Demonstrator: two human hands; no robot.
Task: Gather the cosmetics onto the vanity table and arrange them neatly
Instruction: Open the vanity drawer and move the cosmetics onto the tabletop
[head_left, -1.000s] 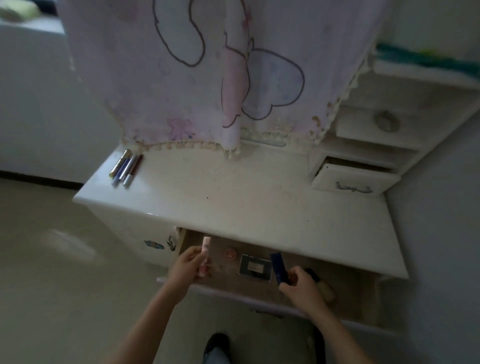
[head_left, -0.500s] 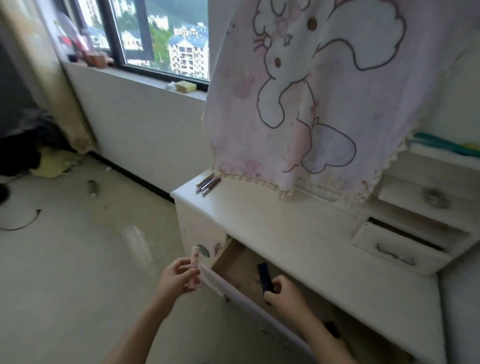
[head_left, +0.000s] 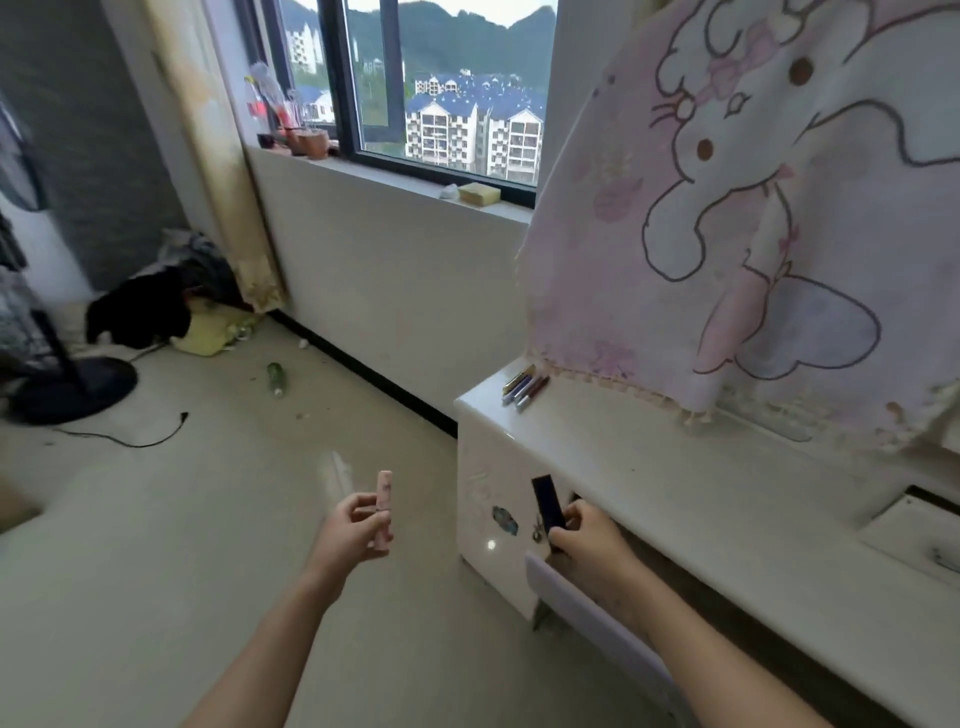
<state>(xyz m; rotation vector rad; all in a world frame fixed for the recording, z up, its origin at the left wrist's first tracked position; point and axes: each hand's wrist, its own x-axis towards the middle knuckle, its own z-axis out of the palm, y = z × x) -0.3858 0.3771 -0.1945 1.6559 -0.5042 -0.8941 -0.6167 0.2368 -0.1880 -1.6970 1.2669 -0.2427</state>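
Observation:
My left hand (head_left: 352, 532) holds a slim pink cosmetic tube (head_left: 384, 506) upright over the floor, left of the vanity. A dark blue cosmetic tube (head_left: 546, 508) stands upright in the grip of my right hand (head_left: 589, 538), in front of the white vanity table (head_left: 649, 467) and just above its open drawer (head_left: 582, 597). Several cosmetic pens (head_left: 523, 388) lie side by side at the far left corner of the vanity top. Inside of the drawer is hidden.
A pink cartoon cloth (head_left: 753, 218) hangs over the mirror behind the vanity. A small drawer (head_left: 914, 535) sits open at the right. On the floor lie a bottle (head_left: 276, 379), a black cable (head_left: 130, 436), a fan base (head_left: 72, 389) and clothes (head_left: 156, 312). The windowsill (head_left: 395, 182) carries small items.
Both hands have lifted out of the open drawer with their tubes. The view has swung left and up, showing the floor and window; the left hand now sits clear of the vanity.

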